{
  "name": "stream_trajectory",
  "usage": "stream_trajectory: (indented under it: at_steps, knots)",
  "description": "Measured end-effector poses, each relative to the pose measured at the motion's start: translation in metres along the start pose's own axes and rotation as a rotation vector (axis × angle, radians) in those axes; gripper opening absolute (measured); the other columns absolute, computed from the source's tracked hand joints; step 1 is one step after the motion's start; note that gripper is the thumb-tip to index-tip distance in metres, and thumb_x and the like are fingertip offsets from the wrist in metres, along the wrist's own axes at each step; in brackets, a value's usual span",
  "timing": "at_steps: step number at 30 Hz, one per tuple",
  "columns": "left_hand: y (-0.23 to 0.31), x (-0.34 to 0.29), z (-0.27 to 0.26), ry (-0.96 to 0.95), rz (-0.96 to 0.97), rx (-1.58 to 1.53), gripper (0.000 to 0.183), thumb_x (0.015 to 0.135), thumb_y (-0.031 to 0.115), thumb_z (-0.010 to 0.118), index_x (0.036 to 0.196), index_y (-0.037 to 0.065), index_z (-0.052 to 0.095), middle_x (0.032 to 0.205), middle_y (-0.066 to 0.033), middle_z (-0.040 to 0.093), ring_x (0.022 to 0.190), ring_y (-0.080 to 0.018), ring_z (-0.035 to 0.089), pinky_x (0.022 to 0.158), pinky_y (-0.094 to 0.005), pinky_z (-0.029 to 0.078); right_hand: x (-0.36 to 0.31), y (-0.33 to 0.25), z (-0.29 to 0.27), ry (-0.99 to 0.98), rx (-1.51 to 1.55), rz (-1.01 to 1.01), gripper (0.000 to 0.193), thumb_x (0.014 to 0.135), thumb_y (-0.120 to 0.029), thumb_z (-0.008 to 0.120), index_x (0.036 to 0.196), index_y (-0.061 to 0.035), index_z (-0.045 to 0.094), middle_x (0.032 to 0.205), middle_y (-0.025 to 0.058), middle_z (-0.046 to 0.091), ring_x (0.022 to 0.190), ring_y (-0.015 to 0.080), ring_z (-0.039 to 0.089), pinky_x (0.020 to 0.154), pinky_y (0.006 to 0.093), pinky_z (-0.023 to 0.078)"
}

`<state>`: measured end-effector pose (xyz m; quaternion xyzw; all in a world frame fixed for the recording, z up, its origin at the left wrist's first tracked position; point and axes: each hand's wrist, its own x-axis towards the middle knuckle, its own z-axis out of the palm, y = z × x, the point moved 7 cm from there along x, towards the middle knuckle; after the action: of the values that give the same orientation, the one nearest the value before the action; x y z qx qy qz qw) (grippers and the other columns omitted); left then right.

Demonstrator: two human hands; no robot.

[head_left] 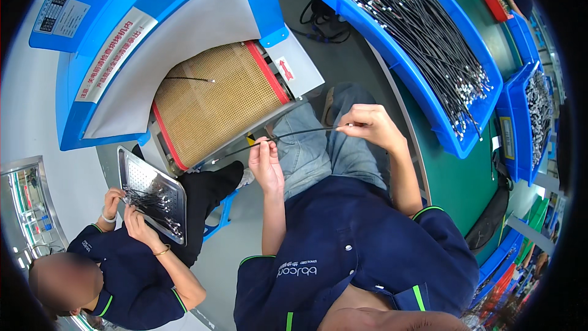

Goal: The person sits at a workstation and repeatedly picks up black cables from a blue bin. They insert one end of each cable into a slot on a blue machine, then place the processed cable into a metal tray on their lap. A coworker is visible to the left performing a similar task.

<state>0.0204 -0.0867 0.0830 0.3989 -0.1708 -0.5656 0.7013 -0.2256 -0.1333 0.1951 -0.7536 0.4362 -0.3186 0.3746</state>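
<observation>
A thin black cable (pixel 306 132) with small metal ends is stretched between my two hands above my lap. My left hand (pixel 267 167) pinches it partway along, and its free end hangs out past that hand toward the belt. At the cable's other end, the fingers of my right hand (pixel 372 126) are closed on the tip. In front and to the left, a tan mesh conveyor belt (pixel 220 101) with red edges comes out of a blue machine (pixel 156 18). Another black cable (pixel 188 78) lies on that belt near the machine's opening.
To the right, a green table (pixel 450 175) bears a large blue bin (pixel 438 132) full of black cables (pixel 422 37). Another blue bin (pixel 513 119) stands beyond it. At left, a seated co-worker holds a metal tray (pixel 174 187) of short cables, close to the conveyor's end.
</observation>
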Motion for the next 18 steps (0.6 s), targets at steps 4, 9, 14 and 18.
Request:
stream_trajectory:
  at_steps: [4, 9, 14, 18]
  knots:
    - [0.000, 0.000, 0.002, 0.002, -0.001, -0.006, 0.012, 0.092, 0.008, 0.058, 0.100, 0.000, 0.061, 0.092, -0.0054, 0.063, 0.081, -0.0108, 0.059, 0.074, -0.0220, 0.049, -0.001, 0.001, 0.001, -0.008, 0.023, 0.003, 0.010, 0.077, -0.010, 0.070, 0.083, -0.0040, 0.066, 0.071, 0.0066, 0.059, 0.065, 0.0188, 0.059, 0.057, 0.0295, 0.047]
    - [-0.001, -0.001, 0.004, 0.001, -0.010, 0.001, 0.012, 0.092, 0.007, 0.057, 0.101, 0.000, 0.061, 0.091, -0.0051, 0.062, 0.081, -0.0105, 0.059, 0.073, -0.0218, 0.049, -0.001, 0.000, -0.001, 0.008, 0.020, 0.003, 0.009, 0.077, -0.010, 0.070, 0.084, -0.0036, 0.067, 0.072, 0.0067, 0.060, 0.066, 0.0197, 0.060, 0.059, 0.0300, 0.048]
    - [-0.004, 0.000, 0.003, -0.017, -0.022, -0.003, 0.015, 0.093, 0.008, 0.056, 0.104, 0.000, 0.060, 0.093, -0.0056, 0.060, 0.082, -0.0103, 0.057, 0.072, -0.0203, 0.048, -0.001, 0.002, -0.005, 0.033, -0.014, -0.007, 0.012, 0.077, -0.012, 0.071, 0.085, -0.0038, 0.068, 0.075, 0.0063, 0.062, 0.069, 0.0200, 0.061, 0.059, 0.0303, 0.048]
    - [-0.006, 0.000, 0.004, -0.019, -0.039, 0.019, 0.014, 0.092, 0.008, 0.056, 0.104, 0.000, 0.060, 0.094, -0.0050, 0.061, 0.082, -0.0103, 0.058, 0.072, -0.0208, 0.049, 0.002, 0.003, -0.013, 0.044, -0.039, 0.020, 0.016, 0.075, -0.015, 0.073, 0.086, -0.0050, 0.070, 0.080, 0.0055, 0.062, 0.069, 0.0191, 0.061, 0.059, 0.0302, 0.047]
